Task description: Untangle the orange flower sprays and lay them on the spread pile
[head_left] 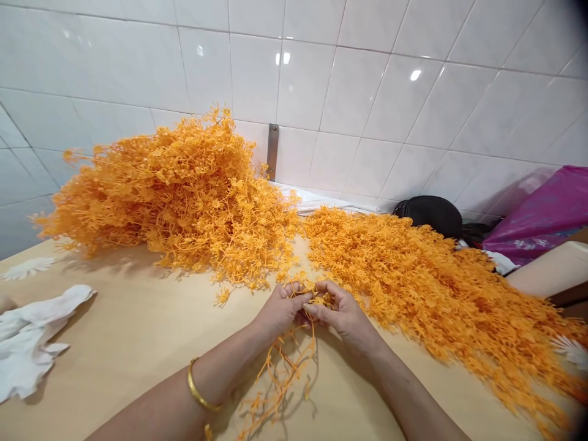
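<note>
Close together near the middle of the table, my left hand [285, 306] and my right hand [337, 309] both pinch an orange plastic flower sprig [294, 361]. Its small blossoms sit up between my fingers, and its branching stems hang down toward me over the tabletop. Part of the sprig is covered by the fingers. Behind my left hand rises a tall tangled heap of orange sprigs [184, 184]. To the right of my right hand spreads a lower, longer heap of the same sprigs [413, 275].
A crumpled white cloth [41, 337] lies on the wooden table [160, 331] at left. Behind the right heap are a black pouch [429, 214], a purple plastic bag [542, 214] and a beige box [551, 269]. A tiled wall [367, 92] bounds the table's back.
</note>
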Demonstrator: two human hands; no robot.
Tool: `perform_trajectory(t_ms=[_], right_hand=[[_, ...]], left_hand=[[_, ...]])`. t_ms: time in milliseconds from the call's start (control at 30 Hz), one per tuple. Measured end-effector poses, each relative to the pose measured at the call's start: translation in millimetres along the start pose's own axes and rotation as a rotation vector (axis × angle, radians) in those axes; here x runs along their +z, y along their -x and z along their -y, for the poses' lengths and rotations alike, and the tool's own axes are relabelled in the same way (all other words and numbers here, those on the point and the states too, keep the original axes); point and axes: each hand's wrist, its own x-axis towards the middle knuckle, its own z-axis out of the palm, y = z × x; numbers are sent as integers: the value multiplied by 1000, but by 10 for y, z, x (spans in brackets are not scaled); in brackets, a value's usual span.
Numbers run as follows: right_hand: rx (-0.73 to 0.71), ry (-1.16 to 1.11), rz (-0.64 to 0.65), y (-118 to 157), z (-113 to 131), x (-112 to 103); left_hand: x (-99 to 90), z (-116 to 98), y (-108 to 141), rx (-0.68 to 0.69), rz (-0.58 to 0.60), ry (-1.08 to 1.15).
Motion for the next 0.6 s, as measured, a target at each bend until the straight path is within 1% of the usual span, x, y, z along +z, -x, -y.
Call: perform_trajectory(t_ms=[67, 133, 200, 267, 333, 367, 433, 500, 533, 567, 600], right_hand=[[-10, -8, 3, -11, -25, -14], [-42, 83, -38, -22, -44, -26], [-101, 242, -112, -29, -58, -21], [-168, 397, -217, -35, -72, 3], [-203, 471, -306, -48, -88, 25], [-197, 468, -334, -58, -94, 22], [-165, 376, -407, -87, -96, -38], [-145, 180, -553, -121, -74, -165], [-149, 74, -649, -136, -56, -235], [-156, -15, -718, -147, -36, -296], [-160, -67, -747, -152, -18, -335]], left_hand=[[-21, -6, -8, 5, 59, -6], [-41, -8, -20, 11, 94, -7], [-52, -3, -34, 19, 101, -17], [-51, 9, -49, 10, 116, -26], [-39, 24, -60, 6, 141, -3], [-30, 32, -62, 8, 150, 21], [-14, 43, -55, 19, 160, 68], [-3, 46, -35, 27, 161, 83], [1, 45, -23, 24, 157, 70], [3, 44, -11, 20, 149, 46], [5, 42, -2, 13, 140, 21]])
